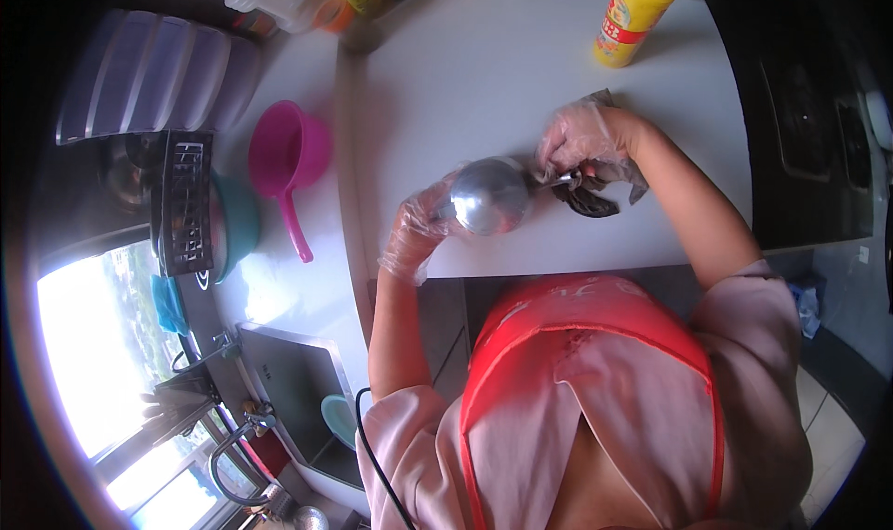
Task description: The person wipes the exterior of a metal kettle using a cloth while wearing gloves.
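A thin clear plastic glove covers each of my hands. My left hand grips a shiny, rounded metal utensil, possibly a ladle or a small lid, by its left side. The rounded face is turned up towards me, just above the white worktop. On the utensil's other side, my right hand has its fingers closed on a dark, crumpled cloth. A short metal part, perhaps the handle, shows beside those fingers. The glove and cloth partly hide where that hand meets the metal.
A yellow squeeze bottle stands at the back right, near a black cooktop. On the left counter sit a pink dipper, a teal basin and a black rack. The sink lies lower left.
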`<state>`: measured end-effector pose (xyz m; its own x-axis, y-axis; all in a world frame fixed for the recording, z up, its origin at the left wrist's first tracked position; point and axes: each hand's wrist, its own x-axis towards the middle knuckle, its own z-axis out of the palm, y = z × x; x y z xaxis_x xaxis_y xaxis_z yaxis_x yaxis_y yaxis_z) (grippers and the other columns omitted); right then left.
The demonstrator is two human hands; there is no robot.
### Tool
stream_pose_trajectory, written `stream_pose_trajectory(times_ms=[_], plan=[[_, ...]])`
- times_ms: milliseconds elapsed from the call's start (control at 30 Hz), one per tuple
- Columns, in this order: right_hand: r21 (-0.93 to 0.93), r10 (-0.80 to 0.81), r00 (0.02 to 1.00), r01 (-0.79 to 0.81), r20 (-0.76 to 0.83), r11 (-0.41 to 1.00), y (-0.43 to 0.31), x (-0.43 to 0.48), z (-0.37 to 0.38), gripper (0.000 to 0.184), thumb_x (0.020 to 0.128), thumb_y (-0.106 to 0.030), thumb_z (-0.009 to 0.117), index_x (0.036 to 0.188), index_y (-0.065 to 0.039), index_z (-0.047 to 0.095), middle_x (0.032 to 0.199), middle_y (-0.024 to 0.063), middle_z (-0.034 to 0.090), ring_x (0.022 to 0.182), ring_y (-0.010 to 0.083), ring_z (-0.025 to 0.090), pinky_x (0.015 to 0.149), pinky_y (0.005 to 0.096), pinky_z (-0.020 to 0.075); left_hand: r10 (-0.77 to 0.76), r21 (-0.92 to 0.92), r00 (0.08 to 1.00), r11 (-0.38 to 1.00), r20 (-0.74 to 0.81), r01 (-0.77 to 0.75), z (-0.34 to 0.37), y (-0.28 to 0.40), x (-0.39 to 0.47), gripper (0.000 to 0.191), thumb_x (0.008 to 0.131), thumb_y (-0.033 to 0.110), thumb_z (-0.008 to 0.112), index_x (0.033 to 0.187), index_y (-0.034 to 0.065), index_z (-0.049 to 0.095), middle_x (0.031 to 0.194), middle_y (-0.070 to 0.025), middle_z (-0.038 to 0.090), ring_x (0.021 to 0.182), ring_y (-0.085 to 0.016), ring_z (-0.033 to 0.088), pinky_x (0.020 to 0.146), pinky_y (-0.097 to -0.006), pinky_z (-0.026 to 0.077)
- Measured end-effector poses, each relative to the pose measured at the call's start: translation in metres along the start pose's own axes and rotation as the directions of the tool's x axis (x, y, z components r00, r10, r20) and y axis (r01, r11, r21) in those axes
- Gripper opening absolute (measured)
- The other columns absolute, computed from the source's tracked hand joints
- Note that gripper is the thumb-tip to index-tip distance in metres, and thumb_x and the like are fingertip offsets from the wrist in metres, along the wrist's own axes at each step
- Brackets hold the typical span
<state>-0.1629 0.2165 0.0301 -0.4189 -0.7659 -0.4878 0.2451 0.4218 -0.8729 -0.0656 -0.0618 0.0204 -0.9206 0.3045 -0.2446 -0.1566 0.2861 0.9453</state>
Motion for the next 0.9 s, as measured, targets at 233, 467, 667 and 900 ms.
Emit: stream_pose_trajectory(times_ms=[233,467,667,900], plan=[[0.195,0.114,0.984,-0.085,-0.139,0.977,0.000,0.013,0.028,0.016,0.078,-0.010,0.057,0.092,-0.003,0.063,0.074,0.0061,0.062,0.057,0.0120,0.056,0.047,0.0240,0.0462,0.094,0.133,0.995,0.987,-0.026,-0.090,0.000,-0.009,-0.007,0.065,0.063,0.027,0.078,0.118,0.0035,0.053,0.110,-0.0054,0.060,0.097,-0.011,0.053,0.084,-0.0273,0.044],[0.104,0.042,0.775,0.031,-0.630,0.994,0.018,0.021,0.073,0.017,0.085,-0.015,0.052,0.092,-0.003,0.062,0.069,0.0095,0.062,0.056,0.0146,0.059,0.054,0.0282,0.0473,0.005,-0.098,0.945,0.994,-0.326,-0.039,0.023,-0.023,-0.019,0.063,0.069,0.008,0.072,0.124,-0.0015,0.044,0.111,-0.0082,0.058,0.096,-0.012,0.053,0.081,-0.0243,0.045],[-0.074,-0.110,0.722,0.081,-0.683,0.994,0.044,0.035,0.125,0.020,0.083,-0.017,0.056,0.095,-0.002,0.059,0.085,0.0163,0.061,0.071,0.0283,0.061,0.068,0.0366,0.0477,0.001,-0.273,0.840,0.946,-0.542,-0.177,0.055,-0.021,-0.008,0.046,0.074,0.009,0.067,0.116,0.0019,0.048,0.088,0.0014,0.057,0.071,-0.004,0.049,0.059,-0.0191,0.041],[-0.063,-0.170,0.534,0.213,-0.828,0.975,0.045,0.066,0.091,0.014,0.082,-0.006,0.054,0.094,0.000,0.058,0.078,0.0077,0.060,0.065,0.0142,0.056,0.058,0.0278,0.0460,0.025,-0.209,0.810,0.961,-0.586,-0.181,0.063,-0.020,-0.001,0.044,0.077,0.009,0.066,0.116,0.0024,0.047,0.085,0.0015,0.056,0.063,-0.003,0.045,0.050,-0.0177,0.036]])
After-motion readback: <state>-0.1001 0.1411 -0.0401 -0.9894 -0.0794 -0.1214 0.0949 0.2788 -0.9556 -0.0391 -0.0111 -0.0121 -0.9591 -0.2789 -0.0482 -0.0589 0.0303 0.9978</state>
